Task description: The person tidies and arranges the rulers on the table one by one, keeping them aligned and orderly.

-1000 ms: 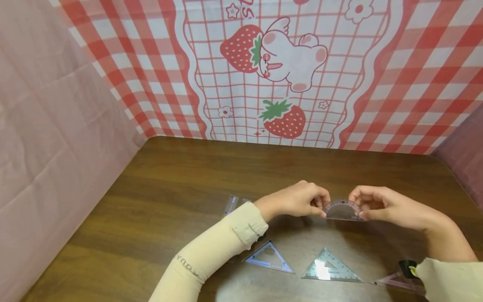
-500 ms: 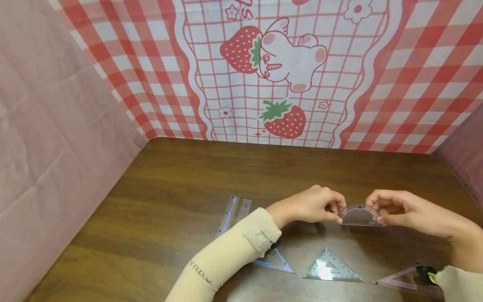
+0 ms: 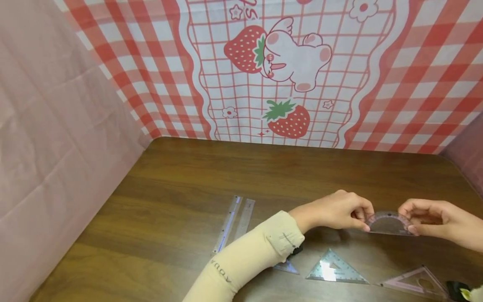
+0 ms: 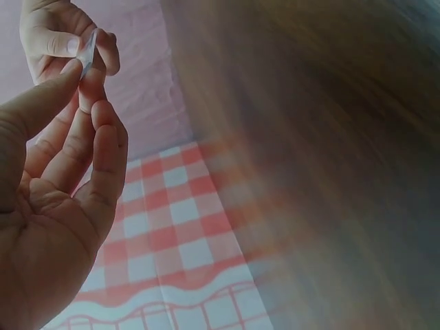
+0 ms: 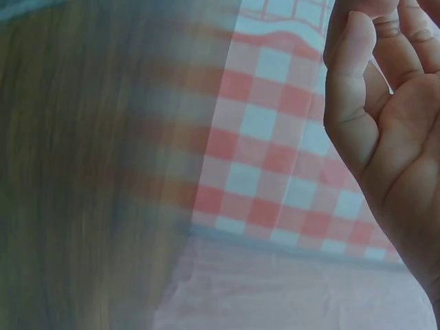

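Observation:
A clear half-round protractor (image 3: 389, 228) with a purplish scale is held between both hands above the right part of the table, flat edge toward the person. My left hand (image 3: 341, 211) pinches its left corner between thumb and fingers. At the opposite corner, my right hand (image 3: 445, 220) pinches it the same way. In the left wrist view only a thin edge of the protractor (image 4: 88, 53) shows between the fingertips. The right wrist view shows the right palm and curled fingers (image 5: 354, 89); the protractor is not visible there.
Nearer the person lie a greenish set square (image 3: 336, 274), a pink set square (image 3: 409, 280) and a blue set square (image 3: 288, 267), partly hidden by the left sleeve. Left of that sleeve are a blue-marked ruler (image 3: 228, 226) and a clear ruler (image 3: 246, 216). A checked cloth (image 3: 162, 75) hangs behind the table.
Both hands have moved to the right and slightly nearer the person, carrying the protractor between them. The left sleeve has uncovered more of the two rulers and now covers most of the blue set square.

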A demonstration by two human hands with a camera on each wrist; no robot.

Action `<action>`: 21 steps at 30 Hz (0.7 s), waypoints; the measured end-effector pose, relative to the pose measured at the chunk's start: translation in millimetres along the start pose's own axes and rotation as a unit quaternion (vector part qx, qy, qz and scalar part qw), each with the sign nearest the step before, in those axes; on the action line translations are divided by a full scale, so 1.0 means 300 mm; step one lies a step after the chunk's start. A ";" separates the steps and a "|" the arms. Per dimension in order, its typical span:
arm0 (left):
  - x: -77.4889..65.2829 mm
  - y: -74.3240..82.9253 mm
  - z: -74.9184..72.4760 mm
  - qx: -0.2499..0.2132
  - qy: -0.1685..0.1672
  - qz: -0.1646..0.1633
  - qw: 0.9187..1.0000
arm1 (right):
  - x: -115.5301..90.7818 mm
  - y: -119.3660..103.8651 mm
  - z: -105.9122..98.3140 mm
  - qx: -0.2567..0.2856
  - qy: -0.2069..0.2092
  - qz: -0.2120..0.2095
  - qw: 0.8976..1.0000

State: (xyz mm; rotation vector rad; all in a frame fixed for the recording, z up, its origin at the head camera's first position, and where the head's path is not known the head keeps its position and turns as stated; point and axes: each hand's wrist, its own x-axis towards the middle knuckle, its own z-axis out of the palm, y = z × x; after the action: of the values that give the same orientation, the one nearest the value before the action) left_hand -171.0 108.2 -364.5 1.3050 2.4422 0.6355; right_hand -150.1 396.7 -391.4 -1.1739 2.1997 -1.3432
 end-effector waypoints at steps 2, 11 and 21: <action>0.014 0.016 0.007 -0.002 -0.003 -0.005 1.000 | -0.025 0.012 -0.003 -0.004 0.015 -0.006 1.000; 0.060 0.063 0.036 -0.001 -0.001 -0.015 1.000 | -0.100 0.063 -0.002 0.035 0.071 -0.103 0.992; 0.103 0.099 0.078 0.004 -0.001 -0.009 1.000 | -0.179 0.131 0.001 0.073 0.107 -0.133 0.983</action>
State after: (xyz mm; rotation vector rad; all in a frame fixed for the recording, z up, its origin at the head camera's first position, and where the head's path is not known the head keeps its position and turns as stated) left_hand -156.2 154.3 -371.1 1.2849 2.4542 0.6187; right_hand -135.9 446.8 -432.6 -1.3602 2.0940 -1.7823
